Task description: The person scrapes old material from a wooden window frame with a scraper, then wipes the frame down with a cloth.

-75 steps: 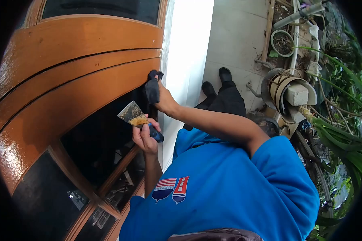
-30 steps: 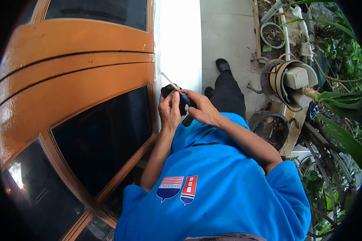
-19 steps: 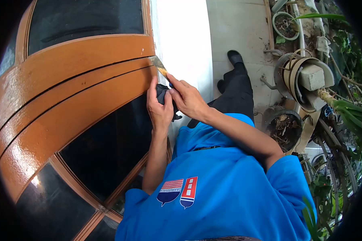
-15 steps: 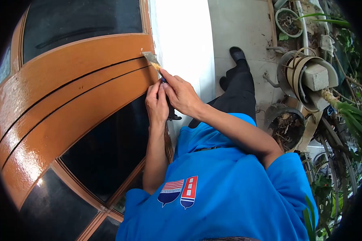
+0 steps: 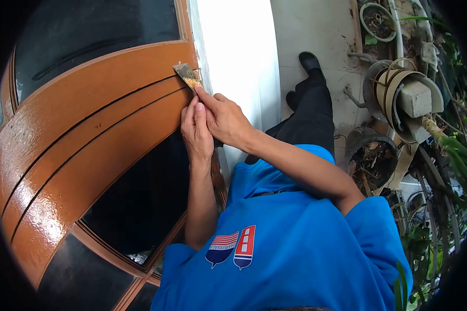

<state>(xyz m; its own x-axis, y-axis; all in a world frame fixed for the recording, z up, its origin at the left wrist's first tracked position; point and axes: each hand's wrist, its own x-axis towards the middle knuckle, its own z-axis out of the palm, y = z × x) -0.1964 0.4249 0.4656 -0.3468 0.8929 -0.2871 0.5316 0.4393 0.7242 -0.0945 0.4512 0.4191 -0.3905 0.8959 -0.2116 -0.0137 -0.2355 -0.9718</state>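
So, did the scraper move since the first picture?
Yes: the scraper moved up the view, from over the dark pane to the upper groove in the door.

1. The bare right arm (image 5: 301, 166) bends at the elbow and slants across the front of the body.
2. The bare right hand (image 5: 227, 123) is curled, its pointing finger (image 5: 204, 95) reaching out.
3. The bare left arm (image 5: 201, 202) points nearly straight up the view.
4. The bare left hand (image 5: 196, 136) touches the right one, thumb up.
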